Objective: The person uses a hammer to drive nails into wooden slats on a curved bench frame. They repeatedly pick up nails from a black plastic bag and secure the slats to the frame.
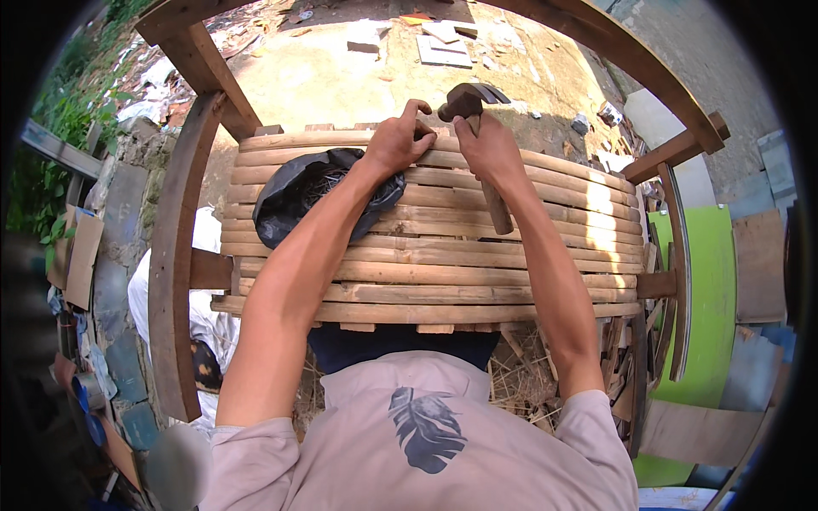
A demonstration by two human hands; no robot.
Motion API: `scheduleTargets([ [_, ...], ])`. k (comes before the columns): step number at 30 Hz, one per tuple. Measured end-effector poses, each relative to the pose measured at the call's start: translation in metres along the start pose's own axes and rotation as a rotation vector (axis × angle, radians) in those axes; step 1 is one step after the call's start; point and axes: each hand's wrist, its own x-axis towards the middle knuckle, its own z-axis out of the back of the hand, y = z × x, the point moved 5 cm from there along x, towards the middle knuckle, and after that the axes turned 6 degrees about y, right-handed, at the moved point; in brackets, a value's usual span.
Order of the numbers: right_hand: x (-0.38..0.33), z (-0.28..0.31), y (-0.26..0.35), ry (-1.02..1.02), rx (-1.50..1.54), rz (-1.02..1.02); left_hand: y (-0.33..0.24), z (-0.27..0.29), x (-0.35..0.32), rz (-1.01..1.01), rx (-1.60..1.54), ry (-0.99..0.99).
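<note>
My right hand (494, 152) is closed around a claw hammer (467, 99), gripping it close under the metal head. Its wooden handle slants back below the hand over the slats. Just left of the hammer head, my left hand (397, 143) is curled with its fingertips together at the far edge of the bamboo slats (443, 272). Whatever those fingers may pinch is too small to make out. Under my left forearm, an open black plastic bag (277, 213) rests on the slats. Thin grey nails (320, 182) lie inside it, partly hidden by the arm.
A dark wooden frame surrounds the slats, with an upright post (183, 255) at left and a curved rail (613, 43) along the far side. Beyond lie scattered boards (445, 51) and rubble. A green panel (694, 298) stands at right, and a stone wall (119, 255) runs along the left.
</note>
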Motion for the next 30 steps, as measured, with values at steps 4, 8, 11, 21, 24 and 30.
scheduleTargets([
  [4, -0.003, 0.001, 0.004, -0.014, 0.012, 0.049, 0.000, 0.001, 0.003, -0.021, -0.013, -0.011],
  [8, -0.003, 0.008, 0.015, 0.033, 0.022, -0.020, 0.000, 0.002, 0.003, 0.015, -0.006, 0.007],
  [11, -0.004, 0.006, 0.008, -0.193, -0.030, 0.181, -0.002, 0.001, 0.003, -0.006, 0.005, 0.006],
  [21, 0.002, -0.015, -0.012, 0.015, -0.140, 0.040, 0.002, -0.001, 0.003, 0.022, -0.004, 0.012],
  [24, 0.000, 0.000, 0.004, -0.033, -0.021, 0.071, 0.002, 0.004, 0.002, 0.033, 0.010, 0.008],
  [30, -0.007, -0.010, 0.000, 0.145, 0.003, -0.101, 0.001, 0.000, 0.000, 0.040, 0.020, 0.013],
])
